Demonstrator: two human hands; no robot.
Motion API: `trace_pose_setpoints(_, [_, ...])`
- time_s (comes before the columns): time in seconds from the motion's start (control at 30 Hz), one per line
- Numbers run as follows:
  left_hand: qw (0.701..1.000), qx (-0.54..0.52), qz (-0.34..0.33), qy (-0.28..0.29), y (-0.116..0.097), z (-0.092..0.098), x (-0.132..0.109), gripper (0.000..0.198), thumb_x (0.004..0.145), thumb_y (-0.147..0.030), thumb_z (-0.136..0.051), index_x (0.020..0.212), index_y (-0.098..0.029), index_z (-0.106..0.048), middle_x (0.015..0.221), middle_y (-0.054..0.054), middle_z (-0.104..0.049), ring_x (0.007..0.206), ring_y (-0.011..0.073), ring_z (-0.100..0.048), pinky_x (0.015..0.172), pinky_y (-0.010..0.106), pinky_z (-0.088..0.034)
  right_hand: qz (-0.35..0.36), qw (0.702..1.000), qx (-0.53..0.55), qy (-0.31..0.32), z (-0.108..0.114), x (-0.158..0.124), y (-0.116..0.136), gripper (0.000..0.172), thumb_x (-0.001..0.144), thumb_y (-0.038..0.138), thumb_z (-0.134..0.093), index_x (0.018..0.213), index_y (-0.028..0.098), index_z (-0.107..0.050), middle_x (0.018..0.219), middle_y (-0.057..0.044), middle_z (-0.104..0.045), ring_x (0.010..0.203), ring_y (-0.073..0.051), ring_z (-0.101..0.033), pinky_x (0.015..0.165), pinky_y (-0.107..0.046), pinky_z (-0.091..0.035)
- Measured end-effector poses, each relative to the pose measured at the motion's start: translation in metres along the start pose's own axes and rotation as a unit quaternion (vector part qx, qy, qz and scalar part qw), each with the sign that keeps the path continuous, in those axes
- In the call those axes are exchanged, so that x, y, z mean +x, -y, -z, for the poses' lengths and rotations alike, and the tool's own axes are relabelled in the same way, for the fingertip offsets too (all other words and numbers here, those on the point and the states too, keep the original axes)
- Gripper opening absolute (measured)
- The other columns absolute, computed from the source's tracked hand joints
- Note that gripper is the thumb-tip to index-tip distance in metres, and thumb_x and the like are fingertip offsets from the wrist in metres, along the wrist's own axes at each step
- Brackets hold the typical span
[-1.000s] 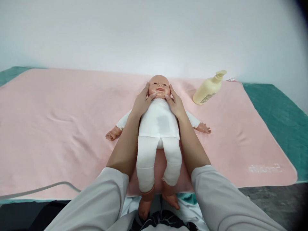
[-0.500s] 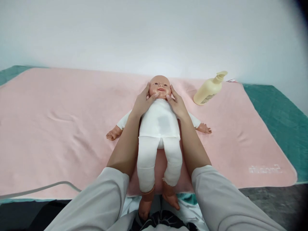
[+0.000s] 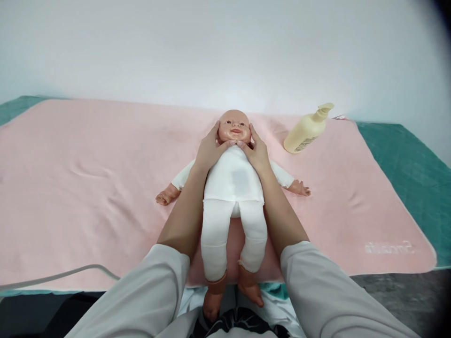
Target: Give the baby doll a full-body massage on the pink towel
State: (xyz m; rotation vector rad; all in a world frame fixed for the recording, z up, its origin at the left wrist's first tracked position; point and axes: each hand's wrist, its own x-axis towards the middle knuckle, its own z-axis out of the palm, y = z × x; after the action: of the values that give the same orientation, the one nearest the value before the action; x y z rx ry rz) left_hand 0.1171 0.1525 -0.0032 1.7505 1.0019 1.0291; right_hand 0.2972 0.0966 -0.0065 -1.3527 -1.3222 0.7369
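Note:
A baby doll [image 3: 233, 173] with a soft white body lies on its back, head away from me and feet at the near edge. My left hand [image 3: 211, 149] cups the left side of its head, fingers along the cheek. On the opposite side, my right hand [image 3: 258, 151] cups the head the same way. Both thumbs meet under the doll's chin, their tips close together at the neck. The doll's arms stretch out to either side, beyond my forearms.
A pink mat [image 3: 88, 188] lies under the doll, over a green cover [image 3: 416, 164]. To the right at the back stands a pale yellow pump bottle [image 3: 305, 134]. A grey cable [image 3: 63, 273] crosses the near left edge. Behind rises a white wall [image 3: 211, 51].
Both thumbs have slid from the sides of the doll's chin inward and down to the middle below it. The fingers stay at the sides of the head.

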Motion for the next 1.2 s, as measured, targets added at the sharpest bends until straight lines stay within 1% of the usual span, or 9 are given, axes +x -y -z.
trace_pose_setpoints(0.1, [1.0, -0.001, 0.007, -0.007, 0.001, -0.001, 0.0, 0.102, 0.074, -0.059, -0.08, 0.157, -0.019, -0.037, 0.152, 0.018, -0.05, 0.137, 0.0364, -0.052, 0.113, 0.047, -0.045, -0.001, 1.0, -0.008, 0.001, 0.001, 0.0, 0.0, 0.116, 0.071, 0.081, -0.065, 0.161, 0.021, -0.025, 0.157, -0.011, -0.047, 0.135, -0.031, -0.057, 0.117, -0.048, -0.046])
trace_pose_setpoints(0.27, [1.0, 0.005, 0.003, -0.013, -0.005, -0.002, -0.003, 0.095, 0.077, -0.057, -0.079, 0.155, -0.02, -0.04, 0.153, 0.016, -0.049, 0.138, 0.0356, -0.051, 0.115, 0.047, -0.043, 0.002, 1.0, -0.001, -0.009, 0.0, 0.0, -0.001, 0.114, 0.069, 0.081, -0.067, 0.16, 0.024, -0.029, 0.158, -0.009, -0.046, 0.135, -0.03, -0.057, 0.118, -0.047, -0.045])
trace_pose_setpoints(0.47, [1.0, 0.027, 0.011, -0.008, -0.009, -0.001, -0.003, 0.093, 0.08, -0.053, -0.076, 0.157, -0.018, -0.037, 0.152, 0.017, -0.05, 0.138, 0.0362, -0.051, 0.117, 0.05, -0.039, 0.004, 1.0, -0.017, 0.001, 0.0, 0.002, -0.006, 0.109, 0.075, 0.079, -0.062, 0.162, 0.024, -0.024, 0.16, -0.009, -0.044, 0.137, -0.031, -0.055, 0.119, -0.049, -0.043])
trace_pose_setpoints(0.63, [0.999, 0.036, 0.001, -0.003, -0.01, 0.001, -0.003, 0.087, 0.083, -0.05, -0.072, 0.156, -0.018, -0.038, 0.153, 0.015, -0.05, 0.137, 0.0348, -0.052, 0.118, 0.048, -0.039, 0.009, 1.0, -0.003, 0.007, 0.002, 0.002, -0.008, 0.108, 0.077, 0.078, -0.061, 0.162, 0.024, -0.023, 0.162, -0.008, -0.041, 0.14, -0.03, -0.052, 0.12, -0.049, -0.042])
trace_pose_setpoints(0.73, [0.999, 0.037, -0.001, 0.003, -0.009, 0.002, -0.002, 0.087, 0.085, -0.052, -0.069, 0.157, -0.017, -0.036, 0.153, 0.015, -0.049, 0.138, 0.0346, -0.051, 0.118, 0.048, -0.039, 0.01, 1.0, -0.004, 0.021, 0.005, 0.002, -0.008, 0.106, 0.079, 0.08, -0.057, 0.162, 0.024, -0.021, 0.164, -0.008, -0.038, 0.145, -0.029, -0.047, 0.122, -0.049, -0.039])
trace_pose_setpoints(0.87, [0.999, 0.038, -0.003, 0.01, -0.006, 0.003, 0.0, 0.084, 0.088, -0.052, -0.066, 0.159, -0.018, -0.034, 0.154, 0.015, -0.049, 0.138, 0.0339, -0.051, 0.118, 0.05, -0.038, 0.013, 0.999, -0.012, 0.033, 0.008, 0.002, -0.008, 0.101, 0.082, 0.081, -0.052, 0.162, 0.028, -0.02, 0.165, -0.004, -0.035, 0.149, -0.027, -0.042, 0.124, -0.046, -0.036])
trace_pose_setpoints(1.0, [0.999, 0.03, -0.006, 0.013, -0.002, 0.004, 0.001, 0.084, 0.089, -0.055, -0.066, 0.158, -0.02, -0.035, 0.155, 0.014, -0.048, 0.139, 0.033, -0.05, 0.119, 0.049, -0.037, 0.007, 0.999, -0.008, 0.039, 0.01, 0.002, -0.007, 0.1, 0.083, 0.08, -0.051, 0.162, 0.027, -0.021, 0.164, -0.004, -0.037, 0.148, -0.026, -0.044, 0.125, -0.046, -0.036])
trace_pose_setpoints(1.13, [1.0, 0.015, -0.009, 0.021, -0.001, 0.006, 0.0, 0.085, 0.088, -0.061, -0.065, 0.158, -0.023, -0.035, 0.156, 0.012, -0.047, 0.144, 0.0324, -0.045, 0.122, 0.048, -0.033, -0.001, 0.999, -0.007, 0.042, 0.012, 0.001, -0.004, 0.094, 0.086, 0.077, -0.051, 0.161, 0.03, -0.022, 0.162, -0.002, -0.04, 0.146, -0.025, -0.046, 0.124, -0.047, -0.037])
trace_pose_setpoints(1.2, [1.0, 0.013, -0.014, 0.025, -0.002, 0.007, -0.001, 0.084, 0.09, -0.061, -0.062, 0.159, -0.023, -0.034, 0.157, 0.011, -0.045, 0.147, 0.0317, -0.041, 0.124, 0.048, -0.029, -0.001, 0.999, -0.009, 0.045, 0.012, 0.0, -0.003, 0.091, 0.087, 0.076, -0.05, 0.161, 0.031, -0.023, 0.163, 0.0, -0.039, 0.148, -0.024, -0.044, 0.126, -0.048, -0.035])
